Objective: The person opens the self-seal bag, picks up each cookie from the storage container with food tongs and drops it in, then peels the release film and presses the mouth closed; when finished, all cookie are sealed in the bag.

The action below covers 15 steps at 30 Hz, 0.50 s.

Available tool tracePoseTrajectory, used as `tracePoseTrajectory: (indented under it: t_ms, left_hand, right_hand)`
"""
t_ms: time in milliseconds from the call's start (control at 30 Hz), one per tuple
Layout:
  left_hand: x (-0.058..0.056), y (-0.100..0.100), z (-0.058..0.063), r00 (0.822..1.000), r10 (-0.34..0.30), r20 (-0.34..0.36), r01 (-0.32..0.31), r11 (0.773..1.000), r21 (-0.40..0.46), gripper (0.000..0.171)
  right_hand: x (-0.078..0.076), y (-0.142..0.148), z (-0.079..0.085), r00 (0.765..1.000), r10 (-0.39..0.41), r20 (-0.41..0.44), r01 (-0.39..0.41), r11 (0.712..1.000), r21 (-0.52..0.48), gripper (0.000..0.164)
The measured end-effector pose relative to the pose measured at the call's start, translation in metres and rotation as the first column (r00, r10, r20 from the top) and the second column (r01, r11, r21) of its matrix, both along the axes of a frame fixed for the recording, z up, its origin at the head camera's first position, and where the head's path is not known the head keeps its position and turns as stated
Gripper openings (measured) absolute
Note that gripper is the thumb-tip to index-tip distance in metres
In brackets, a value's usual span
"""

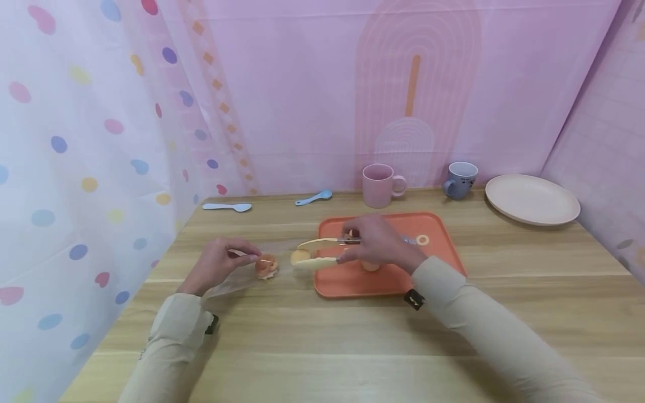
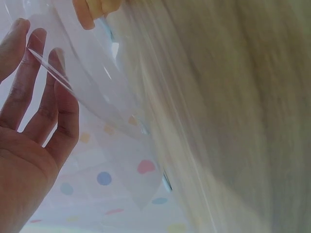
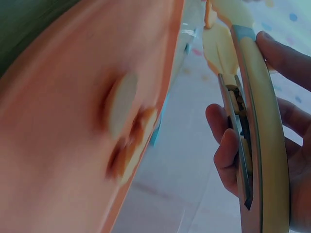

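My left hand point(image 1: 215, 264) pinches the edge of a clear plastic bag point(image 2: 99, 90) between thumb and fingers. A small brown-topped bun point(image 1: 266, 266) lies in the bag, just right of the fingertips. My right hand point(image 1: 375, 240) grips a pair of tongs point(image 3: 265, 121) with cream-coloured tips, thumb on one side and fingers on the other. Between the tong tips, at the bag's right side, is a round yellowish piece, like a biscuit point(image 1: 300, 257). The tongs' rear end is covered by the right hand in the head view.
Under the right hand lies an orange tray point(image 1: 342, 288) with a pale round piece point(image 1: 370, 266), a brown piece and a pale ring point(image 1: 422, 240). Behind stand a pink mug point(image 1: 377, 187), a blue-grey mug point(image 1: 461, 180), a cream plate point(image 1: 532, 199) and two blue spoons point(image 1: 314, 198).
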<state>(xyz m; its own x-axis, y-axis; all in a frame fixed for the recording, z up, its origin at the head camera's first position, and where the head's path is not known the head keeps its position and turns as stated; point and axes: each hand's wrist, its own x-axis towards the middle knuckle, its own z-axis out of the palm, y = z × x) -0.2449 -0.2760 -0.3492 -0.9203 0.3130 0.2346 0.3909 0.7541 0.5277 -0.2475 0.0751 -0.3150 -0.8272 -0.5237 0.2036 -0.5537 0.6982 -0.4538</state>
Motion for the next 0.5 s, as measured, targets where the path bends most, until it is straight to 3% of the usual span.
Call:
tracePoseTrajectory:
  t_ms: [500]
  left_hand:
    - [0.003, 0.002, 0.001, 1.000, -0.007, 0.007, 0.007, 1.000, 0.026, 0.009]
  right_hand:
    - [-0.006, -0.042, -0.005, 0.998, 0.055, 0.038, -0.056, 0.998, 0.004, 0.030]
